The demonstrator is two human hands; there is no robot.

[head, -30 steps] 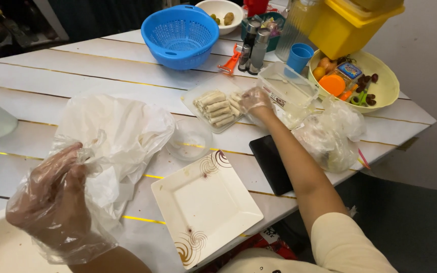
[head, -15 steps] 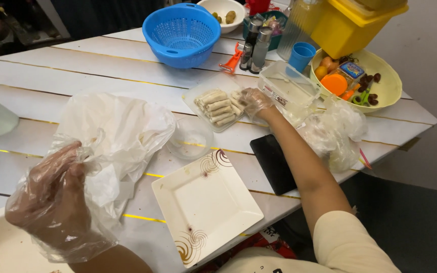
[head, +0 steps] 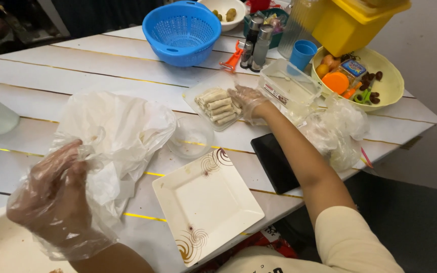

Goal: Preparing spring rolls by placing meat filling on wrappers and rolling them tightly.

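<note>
Reaching forward, right hand [head: 249, 101] rests curled fingers on the rolls [head: 219, 106]; left hand [head: 51, 194] clamps the plastic sheet [head: 122, 131].

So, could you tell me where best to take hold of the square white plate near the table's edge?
Probably grip the square white plate at its raised rim on the near corner, coming from the table's front edge: that corner sits nearest the person, the plate is empty and lies flat, and the small clear bowl crowds its far side.

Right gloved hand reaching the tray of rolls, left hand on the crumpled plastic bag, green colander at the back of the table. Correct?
Not quite: the colander is blue, not green, as the head view shows. The rest holds: right hand at the tray of rolls, left hand on the crumpled plastic bag.
</note>
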